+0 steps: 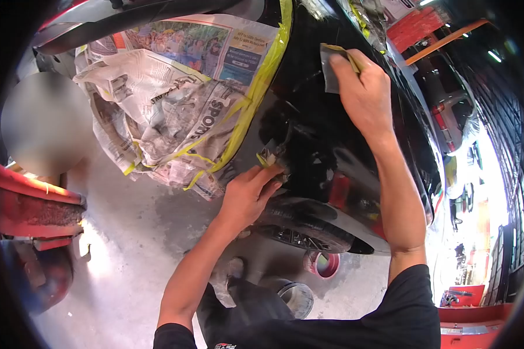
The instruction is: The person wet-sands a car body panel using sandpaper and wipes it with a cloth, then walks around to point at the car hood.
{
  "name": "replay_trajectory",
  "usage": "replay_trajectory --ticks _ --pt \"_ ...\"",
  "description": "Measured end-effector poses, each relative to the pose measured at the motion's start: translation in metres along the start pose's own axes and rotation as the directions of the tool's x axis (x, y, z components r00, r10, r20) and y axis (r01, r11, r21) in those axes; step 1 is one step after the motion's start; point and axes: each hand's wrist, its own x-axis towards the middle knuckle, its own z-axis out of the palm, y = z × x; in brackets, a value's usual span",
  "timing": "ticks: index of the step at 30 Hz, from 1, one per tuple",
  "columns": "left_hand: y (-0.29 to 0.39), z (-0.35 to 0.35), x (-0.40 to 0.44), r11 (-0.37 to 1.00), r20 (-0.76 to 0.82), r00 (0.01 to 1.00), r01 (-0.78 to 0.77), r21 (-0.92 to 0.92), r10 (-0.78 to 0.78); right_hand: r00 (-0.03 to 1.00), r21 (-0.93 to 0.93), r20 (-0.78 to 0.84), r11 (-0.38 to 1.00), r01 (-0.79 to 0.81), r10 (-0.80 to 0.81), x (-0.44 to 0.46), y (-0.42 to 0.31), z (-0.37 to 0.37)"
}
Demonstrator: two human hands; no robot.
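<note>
The right hand (364,84) is positioned on the upper part of the black car panel (308,104). Its arm extends upward from the dark sleeve, with the forearm angled slightly toward the left of the view. The fingers are curled and the thumb is folded inward, gripping a thin grey sheet (327,78) with a tan edge. The sheet is located at the panel surface, to the right of the yellow tape (271,72) that borders the newspaper masking (157,116).

The left hand (253,195) is positioned lower, at the panel area above the wheel (303,232). Its arm runs diagonally upward and to the right, with the back of the hand facing the camera and the fingers bent toward the panel. A small grey and yellowish piece (265,158) appears at the fingertips; whether the hand grips it cannot be determined. A red bucket (333,264) stands on the floor (355,296) near the wheel.
</note>
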Motion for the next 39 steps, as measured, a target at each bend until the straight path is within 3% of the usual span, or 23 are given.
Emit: replay_trajectory --ticks 2,3,5,11,14,18,20,22,24,27,33,34,39 --pt "-0.011 -0.011 0.003 0.990 0.010 0.998 -0.061 0.125 0.060 0.985 -0.084 -0.119 0.990 0.116 -0.126 0.004 -0.005 0.026" --pt "0.014 0.019 0.000 0.992 -0.014 0.998 -0.064 0.104 0.066 0.976 -0.173 -0.131 0.974 0.148 -0.172 -0.001 0.002 0.002" --pt "0.012 0.012 0.005 0.979 -0.003 0.994 -0.110 0.170 0.112 0.942 -0.277 -0.245 0.948 0.157 -0.228 0.000 -0.002 0.018" --pt "0.002 -0.015 0.001 0.985 0.100 0.986 -0.145 0.098 0.135 0.914 -0.458 -0.363 0.889 -0.003 -0.184 0.001 -0.010 0.058" --pt "-0.016 -0.043 -0.028 1.000 0.167 0.986 -0.006 0.013 0.004 0.912 -0.426 -0.404 0.897 -0.114 -0.076 -0.016 -0.016 0.073" --pt "-0.066 -0.095 -0.093 0.949 0.278 0.913 0.316 -0.024 -0.297 0.868 -0.351 -0.497 0.915 -0.199 -0.002 -0.002 -0.028 0.080" --pt "-0.096 -0.126 -0.133 0.910 0.340 0.847 0.406 0.082 -0.408 0.859 -0.260 -0.504 0.932 -0.253 0.093 0.014 -0.032 0.076" --pt "-0.124 -0.158 -0.176 0.893 0.350 0.822 0.416 0.172 -0.450 0.842 -0.308 -0.534 0.911 -0.273 0.072 0.015 -0.033 0.081" --pt "-0.141 -0.194 -0.207 0.779 0.396 0.672 0.569 0.265 -0.626 0.831 -0.311 -0.548 0.900 -0.306 0.094 0.008 -0.035 0.087" --pt "-0.155 -0.243 -0.235 0.718 0.386 0.605 0.562 0.411 -0.696 0.816 -0.291 -0.563 0.892 -0.345 0.132 0.000 -0.039 0.089" --pt "-0.200 -0.290 -0.268 0.639 0.207 0.632 0.596 0.487 -0.747 0.801 -0.267 -0.598 0.932 -0.246 0.040 0.041 -0.037 0.081" --pt "-0.206 -0.293 -0.269 0.576 0.180 0.567 0.667 0.473 -0.804 0.804 -0.285 -0.592 0.920 -0.268 0.051 0.032 -0.037 0.084" --pt "-0.203 -0.300 -0.260 0.521 0.130 0.534 0.696 0.494 -0.836 0.810 -0.310 -0.582 0.901 -0.304 0.073 0.018 -0.032 0.085"
